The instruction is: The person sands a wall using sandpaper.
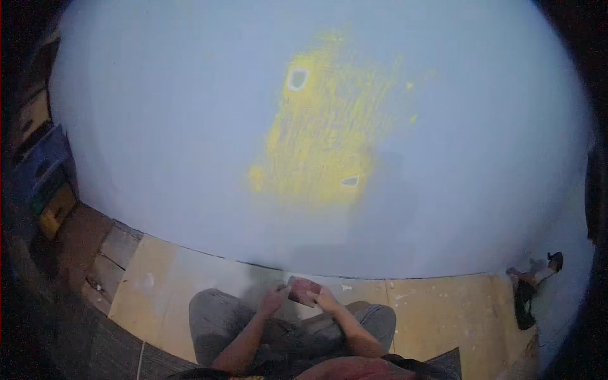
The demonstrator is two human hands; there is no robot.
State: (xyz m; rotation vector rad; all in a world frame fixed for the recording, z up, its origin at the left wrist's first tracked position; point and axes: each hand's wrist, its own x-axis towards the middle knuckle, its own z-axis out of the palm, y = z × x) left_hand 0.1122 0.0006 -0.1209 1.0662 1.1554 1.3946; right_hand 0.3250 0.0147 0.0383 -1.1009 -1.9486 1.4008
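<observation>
Between my two hands, low in the head view, is a reddish-brown sheet of sandpaper [303, 290]. My left hand [273, 300] has its fingers closed at the sheet's left edge. On the right side, my right hand [325, 300] pinches the sheet with the thumb on top. Both hands are above my lap, just in front of a large pale wall surface [177, 126]. A scuffed yellow patch [320, 133] marks the middle of that surface, with a small grey, white-rimmed spot [297, 78] at upper left and another grey spot [350, 182] at lower right.
My bent knees [215, 313] rest over light wooden boards [456, 304] along the wall's foot. At the right end of the boards lies a dark object with a pale part [525, 297]. Blue and yellow boxes [57, 209] stand at the far left.
</observation>
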